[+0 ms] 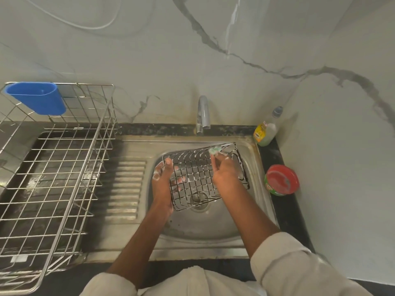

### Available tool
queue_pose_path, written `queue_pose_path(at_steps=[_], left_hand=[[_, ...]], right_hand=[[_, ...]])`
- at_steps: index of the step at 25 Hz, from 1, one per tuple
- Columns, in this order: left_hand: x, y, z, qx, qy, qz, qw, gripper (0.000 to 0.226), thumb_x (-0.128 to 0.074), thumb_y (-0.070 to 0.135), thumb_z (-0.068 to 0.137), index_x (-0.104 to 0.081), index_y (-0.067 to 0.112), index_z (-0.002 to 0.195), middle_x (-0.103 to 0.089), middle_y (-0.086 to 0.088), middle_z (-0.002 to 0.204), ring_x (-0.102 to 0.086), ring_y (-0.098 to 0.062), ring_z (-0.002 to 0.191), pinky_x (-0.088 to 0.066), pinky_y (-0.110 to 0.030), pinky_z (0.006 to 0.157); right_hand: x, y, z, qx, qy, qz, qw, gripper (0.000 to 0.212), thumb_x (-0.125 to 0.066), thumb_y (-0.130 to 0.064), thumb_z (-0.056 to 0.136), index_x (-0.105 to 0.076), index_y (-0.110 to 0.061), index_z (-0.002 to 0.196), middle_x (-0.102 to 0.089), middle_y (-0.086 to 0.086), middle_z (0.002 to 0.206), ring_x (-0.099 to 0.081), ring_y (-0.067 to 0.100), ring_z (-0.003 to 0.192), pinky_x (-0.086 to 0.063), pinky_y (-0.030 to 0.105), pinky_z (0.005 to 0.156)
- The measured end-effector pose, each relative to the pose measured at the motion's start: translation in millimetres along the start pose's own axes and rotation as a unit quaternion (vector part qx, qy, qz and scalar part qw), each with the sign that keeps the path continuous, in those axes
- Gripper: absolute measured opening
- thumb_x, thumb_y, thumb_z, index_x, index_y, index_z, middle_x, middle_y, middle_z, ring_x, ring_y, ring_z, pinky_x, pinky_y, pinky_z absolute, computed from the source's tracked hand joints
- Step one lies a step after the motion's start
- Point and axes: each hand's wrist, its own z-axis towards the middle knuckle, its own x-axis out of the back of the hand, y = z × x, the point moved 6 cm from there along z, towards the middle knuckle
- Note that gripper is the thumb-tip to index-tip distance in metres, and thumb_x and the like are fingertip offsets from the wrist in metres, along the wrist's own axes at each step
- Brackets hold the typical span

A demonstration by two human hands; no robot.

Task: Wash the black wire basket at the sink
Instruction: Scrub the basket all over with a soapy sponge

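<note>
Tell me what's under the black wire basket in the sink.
Through the black wire basket you can see the sink bowl and its drain. Fingers of the left hand show behind the mesh. The right hand covers part of it.

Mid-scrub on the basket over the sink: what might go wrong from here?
1. The left hand is soapy and alone holds the black wire basket tilted over the sink; its grip may slip.
2. The right hand scrubs with a small green scrubber at the far edge, where fingers might snag between wires.
</note>
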Motion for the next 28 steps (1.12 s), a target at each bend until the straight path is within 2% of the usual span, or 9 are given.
queue_pose_path(at_steps=[2, 4, 8, 11, 14, 17, 20, 22, 28], left_hand=[[-1.1, 0.6, -4.3, -0.006, -0.007, 0.009, 1.000, 0.095, -0.070, 0.087, 0.075, -0.056, 0.029, 0.149, -0.074, 0.001, 0.135, -0.080, -0.020, 0.104, -0.057, -0.061, 0.102], [-4.1, 2.4, -7.2, -0.011, -0.013, 0.012, 1.000, 0.089, -0.070, 0.082, 0.081, -0.055, 0.027, 0.150, -0.076, 0.004, 0.129, -0.081, -0.021, 0.103, -0.058, -0.058, 0.102], [-9.5, 6.3, -9.3, -0.017, 0.007, 0.007, 1.000, 0.083, -0.066, 0.069, 0.086, -0.053, 0.020, 0.151, -0.075, 0.006, 0.124, -0.081, -0.011, 0.093, -0.062, -0.043, 0.088], [-9.4, 3.0, -9.7, -0.010, 0.026, -0.004, 1.000, 0.085, -0.070, 0.070, 0.084, -0.052, 0.024, 0.152, -0.075, 0.006, 0.125, -0.080, -0.020, 0.101, -0.064, -0.048, 0.092], [-8.1, 3.6, -11.0, -0.010, 0.036, -0.007, 0.999, 0.092, -0.076, 0.075, 0.079, -0.051, 0.027, 0.154, -0.076, 0.009, 0.123, -0.079, -0.025, 0.107, -0.060, -0.056, 0.101], [-8.4, 6.5, -14.6, -0.017, 0.026, -0.007, 0.999, 0.099, -0.076, 0.078, 0.076, -0.048, 0.026, 0.155, -0.076, 0.010, 0.121, -0.079, -0.023, 0.106, -0.060, -0.050, 0.099], [-4.8, 3.1, -13.9, -0.019, 0.031, 0.012, 0.999, 0.104, -0.074, 0.081, 0.074, -0.047, 0.025, 0.156, -0.073, 0.008, 0.128, -0.079, -0.022, 0.105, -0.060, -0.048, 0.098], [-2.2, 1.9, -12.6, -0.013, 0.042, 0.012, 0.999, 0.107, -0.073, 0.083, 0.070, -0.048, 0.025, 0.156, -0.075, 0.005, 0.129, -0.080, -0.023, 0.103, -0.061, -0.053, 0.099], [1.8, 19.1, -3.9, -0.027, 0.068, 0.018, 0.997, 0.126, -0.080, 0.094, 0.051, -0.050, 0.026, 0.152, -0.063, -0.006, 0.149, -0.079, -0.025, 0.103, -0.059, -0.056, 0.101]], right_hand=[[12.6, 6.9, 12.9, 0.046, 0.018, -0.152, 0.987, 0.020, -0.042, -0.042, 0.108, -0.060, -0.049, 0.113, -0.058, -0.014, 0.128, -0.040, -0.004, 0.094, -0.033, 0.007, 0.097], [18.9, -2.9, 8.0, 0.100, 0.075, -0.178, 0.976, 0.034, -0.040, -0.039, 0.108, -0.064, -0.025, 0.129, -0.060, 0.005, 0.134, -0.045, 0.012, 0.103, -0.038, 0.010, 0.092], [-2.7, 0.1, -11.7, -0.041, 0.050, 0.124, 0.990, 0.012, -0.054, -0.025, 0.108, -0.065, -0.027, 0.104, -0.060, -0.005, 0.116, -0.060, 0.003, 0.098, -0.054, 0.011, 0.060], [-4.9, -3.5, -18.7, 0.013, 0.028, -0.030, 0.999, 0.020, -0.044, -0.042, 0.108, -0.036, -0.056, 0.094, -0.044, -0.020, 0.110, -0.043, -0.011, 0.087, -0.034, -0.010, 0.072], [6.1, -0.8, -2.6, 0.058, 0.074, -0.181, 0.979, 0.013, -0.045, -0.035, 0.109, -0.058, -0.037, 0.111, -0.053, -0.003, 0.115, -0.052, -0.001, 0.084, -0.051, 0.009, 0.059], [10.7, -6.3, 20.4, 0.054, 0.063, -0.322, 0.943, 0.040, -0.043, -0.031, 0.109, -0.053, -0.011, 0.142, -0.062, 0.016, 0.127, -0.065, 0.026, 0.104, -0.057, 0.023, 0.078], [13.1, -33.4, 8.3, 0.041, 0.097, -0.176, 0.979, 0.031, -0.058, -0.021, 0.105, -0.064, -0.010, 0.134, -0.067, 0.007, 0.119, -0.069, 0.020, 0.110, -0.054, 0.013, 0.060], [16.7, -23.5, 9.3, -0.014, 0.066, 0.037, 0.997, 0.029, -0.068, -0.015, 0.099, -0.067, -0.008, 0.127, -0.070, 0.010, 0.106, -0.071, 0.020, 0.096, -0.062, 0.023, 0.075], [31.2, -76.1, -5.5, 0.300, 0.136, -0.301, 0.895, 0.019, -0.072, 0.003, 0.083, -0.073, -0.014, 0.092, -0.076, 0.002, 0.103, -0.072, 0.019, 0.092, -0.059, 0.023, 0.069]])
